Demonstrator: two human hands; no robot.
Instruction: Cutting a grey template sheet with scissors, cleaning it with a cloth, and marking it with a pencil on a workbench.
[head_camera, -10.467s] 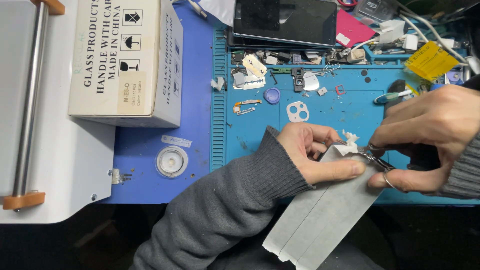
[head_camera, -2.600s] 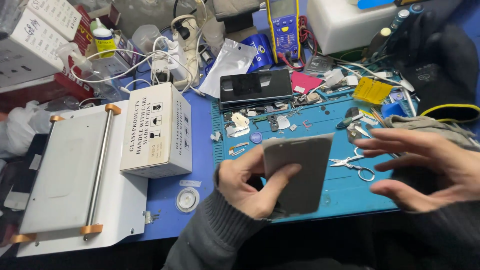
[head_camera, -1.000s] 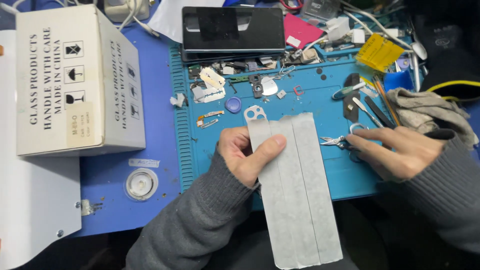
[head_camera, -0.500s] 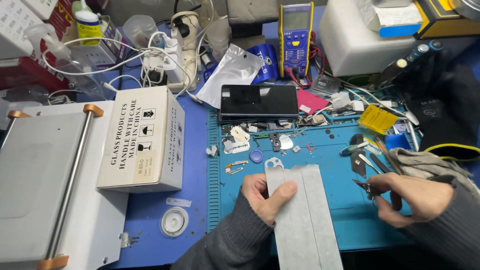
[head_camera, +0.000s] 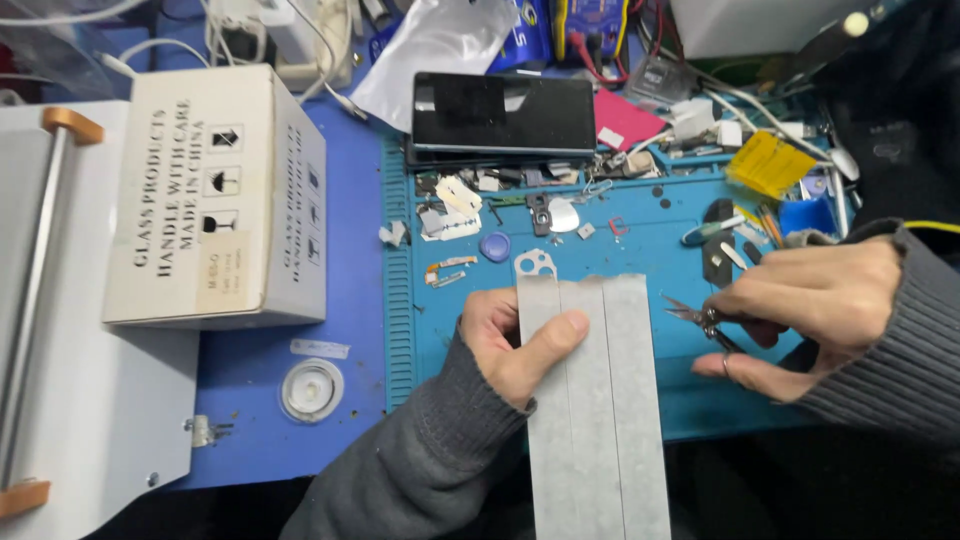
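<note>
A long grey sheet (head_camera: 600, 400) with two lengthwise lines lies over the blue work mat (head_camera: 640, 240), reaching down past the table's front edge. My left hand (head_camera: 515, 340) grips its left side, thumb pressed on top. My right hand (head_camera: 810, 310) is just right of the sheet and holds small scissors (head_camera: 700, 318), their tips pointing left toward the sheet's right edge, a short gap away.
A dark phone (head_camera: 505, 112) lies at the back of the mat among small loose parts. A white cardboard box (head_camera: 215, 195) stands to the left on a white machine (head_camera: 70, 390) with a metal roller. A round tape roll (head_camera: 312, 388) sits in front. Tools and a yellow pad (head_camera: 768, 165) crowd the right.
The view has moved closer and down onto the mat. My right hand with the scissors has come nearer to the sheet's right edge. My left hand keeps its grip on the sheet.
</note>
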